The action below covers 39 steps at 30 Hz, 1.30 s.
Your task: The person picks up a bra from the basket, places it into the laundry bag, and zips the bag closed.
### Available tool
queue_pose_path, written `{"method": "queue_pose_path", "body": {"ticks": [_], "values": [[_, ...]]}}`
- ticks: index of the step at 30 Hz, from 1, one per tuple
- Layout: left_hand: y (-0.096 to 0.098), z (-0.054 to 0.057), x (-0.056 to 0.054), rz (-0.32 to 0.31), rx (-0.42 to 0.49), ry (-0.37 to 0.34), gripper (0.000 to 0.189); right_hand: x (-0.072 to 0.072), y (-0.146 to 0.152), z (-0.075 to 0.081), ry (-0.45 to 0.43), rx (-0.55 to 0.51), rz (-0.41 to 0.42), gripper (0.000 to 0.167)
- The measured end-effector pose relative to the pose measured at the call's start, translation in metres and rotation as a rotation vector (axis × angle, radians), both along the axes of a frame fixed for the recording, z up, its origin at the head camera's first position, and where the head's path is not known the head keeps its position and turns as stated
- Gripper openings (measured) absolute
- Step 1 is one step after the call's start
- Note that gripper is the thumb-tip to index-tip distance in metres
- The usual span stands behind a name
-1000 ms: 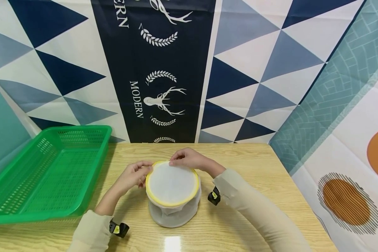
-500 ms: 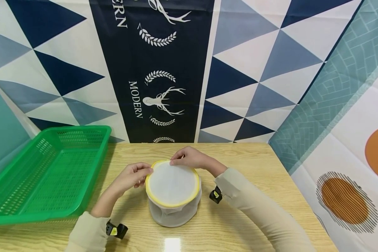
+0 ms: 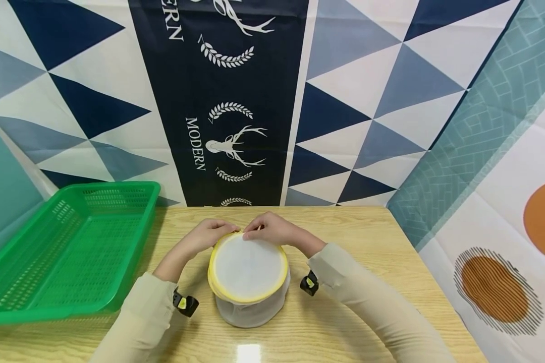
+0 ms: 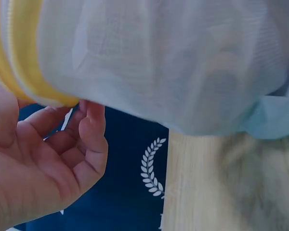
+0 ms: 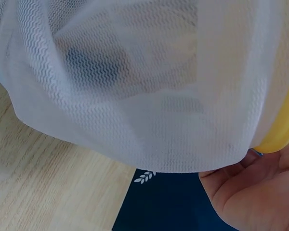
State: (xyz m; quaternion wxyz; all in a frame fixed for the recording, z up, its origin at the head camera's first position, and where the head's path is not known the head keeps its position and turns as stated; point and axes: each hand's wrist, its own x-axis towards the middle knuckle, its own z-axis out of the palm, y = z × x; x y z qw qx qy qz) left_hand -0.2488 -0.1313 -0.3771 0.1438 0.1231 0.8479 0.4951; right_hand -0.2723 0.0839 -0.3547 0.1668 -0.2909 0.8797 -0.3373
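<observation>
A round white mesh laundry bag (image 3: 250,269) with yellow trim stands on the table, its circular top tilted toward me. At the far-left part of the yellow rim, my left hand (image 3: 212,235) pinches the edge. My right hand (image 3: 274,228) grips the far edge beside it, thumb on the white top, the two hands nearly meeting. In the left wrist view, fingers (image 4: 92,127) curl up under the yellow trim (image 4: 26,72). The right wrist view has the sheer mesh side (image 5: 149,120) with blurred darker shapes showing through, and the right fingers partly hidden behind it.
A large green plastic basket (image 3: 118,262) stands at the left of the wooden table (image 3: 354,232). Behind the table rises a patterned wall cover (image 3: 236,151) with triangles and deer heads. Each wrist wears a small black camera (image 3: 310,283).
My left hand has slid to the right and away from me along the rim, coming close to the right hand. The bag's top has shifted slightly; the right hand is almost still.
</observation>
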Motion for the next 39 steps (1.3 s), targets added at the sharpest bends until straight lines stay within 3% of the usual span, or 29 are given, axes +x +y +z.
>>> {"method": "queue_pose_path", "body": {"ticks": [8,17,25,29,32,35,39], "values": [[0.007,0.001,-0.015,-0.086,-0.069,-0.082,0.037,0.000,0.000,-0.003,-0.004,-0.017,-0.006,0.024],[0.010,-0.001,-0.020,-0.176,0.110,-0.185,0.037,-0.001,0.002,-0.003,-0.031,-0.025,-0.006,0.026],[0.008,0.003,-0.022,-0.137,0.171,-0.239,0.036,-0.003,0.003,-0.002,-0.055,-0.020,-0.027,0.027],[0.005,0.002,-0.022,-0.125,0.154,-0.225,0.033,-0.003,0.003,-0.003,-0.054,-0.024,-0.029,0.026],[0.000,0.001,-0.022,-0.155,0.127,-0.187,0.030,-0.002,0.003,-0.004,-0.061,-0.032,-0.030,0.024],[-0.004,0.000,-0.022,-0.196,0.078,-0.126,0.028,-0.001,0.004,-0.005,-0.069,-0.039,-0.026,0.023],[-0.006,-0.002,-0.022,-0.205,0.008,-0.005,0.024,0.000,0.005,-0.007,-0.098,-0.066,-0.044,0.023]]}}
